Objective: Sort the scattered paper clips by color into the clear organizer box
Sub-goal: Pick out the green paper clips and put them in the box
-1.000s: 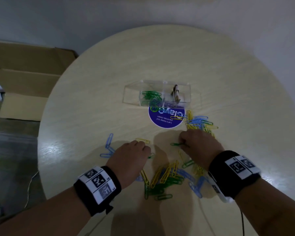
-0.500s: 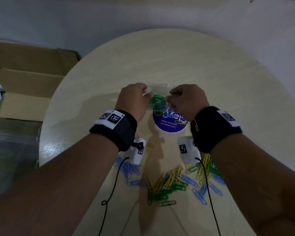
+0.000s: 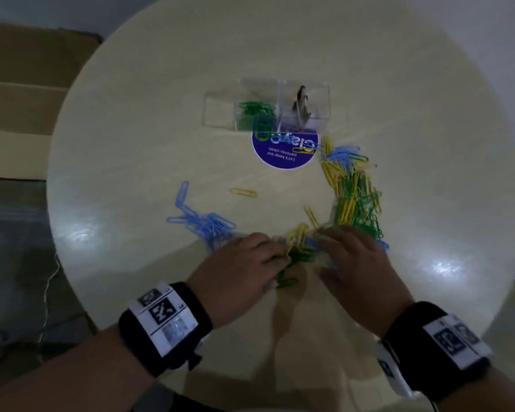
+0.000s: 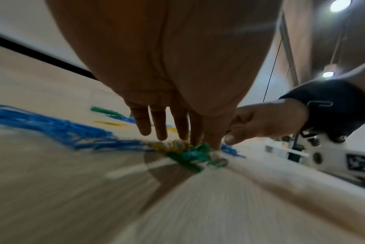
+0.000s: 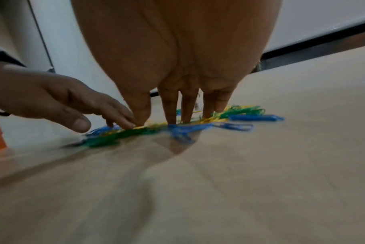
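The clear organizer box (image 3: pixel 220 110) stands at mid-table; its middle compartment holds green clips (image 3: pixel 254 110). Near the front edge lies a mixed pile of green, yellow and blue clips (image 3: pixel 301 248) (image 4: pixel 189 155) (image 5: pixel 135 132). My left hand (image 3: pixel 275 257) (image 4: pixel 189 138) reaches down with straight fingers, its tips touching the pile's left side. My right hand (image 3: pixel 324 236) (image 5: pixel 177 118) does the same on the pile's right side, fingertips on yellow and blue clips. I cannot make out a clip pinched in either hand. Both wrist views are blurred.
A heap of blue clips (image 3: pixel 204 223) lies left of my hands. A long yellow-green heap (image 3: pixel 354 197) runs toward the box on the right. A lone yellow clip (image 3: pixel 243 192) and a round blue sticker (image 3: pixel 284 156) sit between. A dark object (image 3: pixel 301 105) stands in the box's right compartment.
Half a second ago both hands were up at the organizer box over the green compartment. They have come back toward me and dropped onto the mixed pile.
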`<state>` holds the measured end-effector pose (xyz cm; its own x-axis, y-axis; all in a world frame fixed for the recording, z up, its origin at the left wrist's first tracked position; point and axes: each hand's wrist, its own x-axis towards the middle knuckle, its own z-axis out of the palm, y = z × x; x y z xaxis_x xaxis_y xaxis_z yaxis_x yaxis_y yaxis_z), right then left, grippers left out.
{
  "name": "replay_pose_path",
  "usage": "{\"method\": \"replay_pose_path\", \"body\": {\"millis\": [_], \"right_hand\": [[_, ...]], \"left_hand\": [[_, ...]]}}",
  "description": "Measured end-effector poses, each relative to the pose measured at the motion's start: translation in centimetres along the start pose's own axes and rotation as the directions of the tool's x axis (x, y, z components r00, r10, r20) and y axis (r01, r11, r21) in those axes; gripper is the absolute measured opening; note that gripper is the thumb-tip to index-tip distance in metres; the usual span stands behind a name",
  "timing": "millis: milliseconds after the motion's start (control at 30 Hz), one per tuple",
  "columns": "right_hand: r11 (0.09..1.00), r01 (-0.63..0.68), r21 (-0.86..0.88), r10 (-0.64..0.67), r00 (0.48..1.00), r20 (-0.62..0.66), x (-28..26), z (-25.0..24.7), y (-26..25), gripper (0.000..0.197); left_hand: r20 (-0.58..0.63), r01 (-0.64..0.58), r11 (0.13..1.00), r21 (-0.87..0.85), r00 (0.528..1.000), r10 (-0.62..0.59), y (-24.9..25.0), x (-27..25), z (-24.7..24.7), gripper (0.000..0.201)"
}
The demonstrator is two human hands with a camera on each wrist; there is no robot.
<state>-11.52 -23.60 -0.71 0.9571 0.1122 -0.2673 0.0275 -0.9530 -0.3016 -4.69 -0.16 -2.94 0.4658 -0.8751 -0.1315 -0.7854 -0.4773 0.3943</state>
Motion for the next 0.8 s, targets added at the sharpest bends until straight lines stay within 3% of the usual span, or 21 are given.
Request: {"method": "replay_pose_path", "body": {"millis": [133, 267, 367, 433, 500, 567, 633, 700, 800], "right_hand": [[0.995, 0.043, -0.09, -0.033, 0.994, 0.105, 0.5, 1.4, 0.5, 0.071], [0.998, 0.054, -0.011, -0.053, 0.997, 0.059, 3.2, 1.5, 1.0, 0.072], [0.985, 0.072, 0.16, -0.053, 0.991, -0.12, 3.3, 0.3, 2.2, 0.059], [0.969, 0.111, 0.219, -0.05, 0.963, -0.264, 2.0, -0.4, 3.0, 0.042], [0.966, 0.165, 0.2, -0.104, 0.953, -0.286, 0.2, -0.1, 3.2, 0.037], [0.965, 0.234, 0.114, -0.212, 0.96, -0.181, -1.7, 0.9, 2.7, 0.044], [0.967, 0.254, 0.022, -0.253, 0.967, -0.028, -2.7, 2.2, 2.1, 0.059], [0.974, 0.225, -0.037, -0.222, 0.972, 0.074, -2.7, 3.1, 1.6, 0.071], [0.983, 0.175, -0.05, -0.171, 0.983, 0.069, -1.5, 3.2, 0.5, 0.072]], "left_hand": [[-0.027, 0.215, 0.975, 0.058, 0.977, -0.214, -1.3, -1.4, 0.6, 0.05], [-0.115, 0.339, 0.93, -0.145, 0.928, -0.356, -2.9, -0.4, 0.2, 0.038], [-0.261, 0.425, 0.844, -0.327, 0.818, -0.513, -2.2, -0.1, -0.9, 0.03], [-0.401, 0.455, 0.847, -0.274, 0.747, -0.531, -0.7, -0.9, -1.5, 0.03], [-0.43, 0.457, 0.869, -0.187, 0.758, -0.491, 0.8, -1.9, -1.2, 0.031], [-0.311, 0.447, 0.886, -0.126, 0.83, -0.463, 1.9, -2.8, 0.1, 0.034], [-0.185, 0.466, 0.883, -0.062, 0.864, -0.469, 2.0, -3.9, 1.6, 0.042], [-0.164, 0.501, 0.864, -0.044, 0.85, -0.501, 1.4, -4.8, 1.9, 0.047], [-0.263, 0.539, 0.84, -0.055, 0.804, -0.533, 0.8, -4.9, 0.8, 0.048]]}}
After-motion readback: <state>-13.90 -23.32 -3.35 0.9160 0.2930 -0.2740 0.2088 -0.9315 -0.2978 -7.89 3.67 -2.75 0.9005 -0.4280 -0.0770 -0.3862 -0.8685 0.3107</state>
